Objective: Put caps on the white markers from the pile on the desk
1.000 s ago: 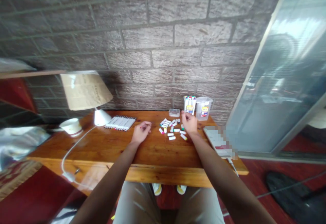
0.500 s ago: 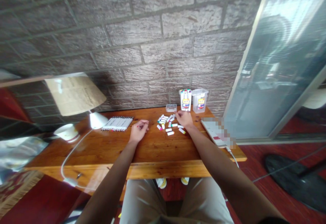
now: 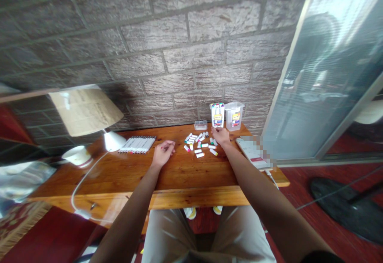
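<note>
My left hand rests on the wooden table, fingers curled round a small marker with a red tip. My right hand is at the right edge of a scatter of several marker caps, fingers bent down among them; what they pinch is too small to make out. Just behind that hand stands a clear tub full of markers, with a second clear tub beside it. A row of several white uncapped markers lies to the left of my left hand.
A small clear lid lies behind the caps. A white desk lamp with its cord stands at the left, a white cup beside it. A phone with a cable lies at the right edge. The brick wall is close behind.
My right hand has drawn back from the marker tub down to the caps on the table. My left hand has stayed put. The camera has tilted slightly.
</note>
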A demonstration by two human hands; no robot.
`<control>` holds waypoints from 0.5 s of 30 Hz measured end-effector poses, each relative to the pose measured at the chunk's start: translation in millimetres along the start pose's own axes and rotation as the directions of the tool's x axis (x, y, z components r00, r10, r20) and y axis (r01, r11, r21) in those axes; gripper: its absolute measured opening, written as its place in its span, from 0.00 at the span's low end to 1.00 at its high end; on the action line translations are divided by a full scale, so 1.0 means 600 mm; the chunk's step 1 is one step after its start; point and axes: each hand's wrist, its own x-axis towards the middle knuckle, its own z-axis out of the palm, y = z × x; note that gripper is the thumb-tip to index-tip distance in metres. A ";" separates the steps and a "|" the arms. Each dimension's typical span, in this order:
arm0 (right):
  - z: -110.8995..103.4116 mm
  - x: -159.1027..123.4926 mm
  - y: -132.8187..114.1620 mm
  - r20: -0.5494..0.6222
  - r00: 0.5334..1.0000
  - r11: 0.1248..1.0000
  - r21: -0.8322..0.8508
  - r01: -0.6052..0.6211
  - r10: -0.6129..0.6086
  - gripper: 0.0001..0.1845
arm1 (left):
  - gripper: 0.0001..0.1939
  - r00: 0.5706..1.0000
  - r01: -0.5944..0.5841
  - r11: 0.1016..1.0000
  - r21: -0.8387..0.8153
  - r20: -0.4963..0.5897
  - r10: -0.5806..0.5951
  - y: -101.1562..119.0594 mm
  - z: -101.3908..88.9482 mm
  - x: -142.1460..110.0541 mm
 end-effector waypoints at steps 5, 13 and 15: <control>0.007 -0.004 -0.002 0.053 0.999 1.000 0.006 0.007 -0.007 0.19 | 0.24 1.000 0.001 1.000 -0.008 0.009 -0.001 0.000 -0.001 0.000; 0.001 -0.014 -0.015 0.083 0.996 1.000 0.022 0.021 -0.023 0.19 | 0.25 1.000 0.011 1.000 -0.012 0.005 -0.010 0.003 0.000 0.001; 0.002 -0.016 -0.016 0.093 0.995 0.999 0.022 0.026 -0.028 0.19 | 0.25 1.000 0.017 1.000 -0.012 0.007 -0.017 0.004 0.000 0.000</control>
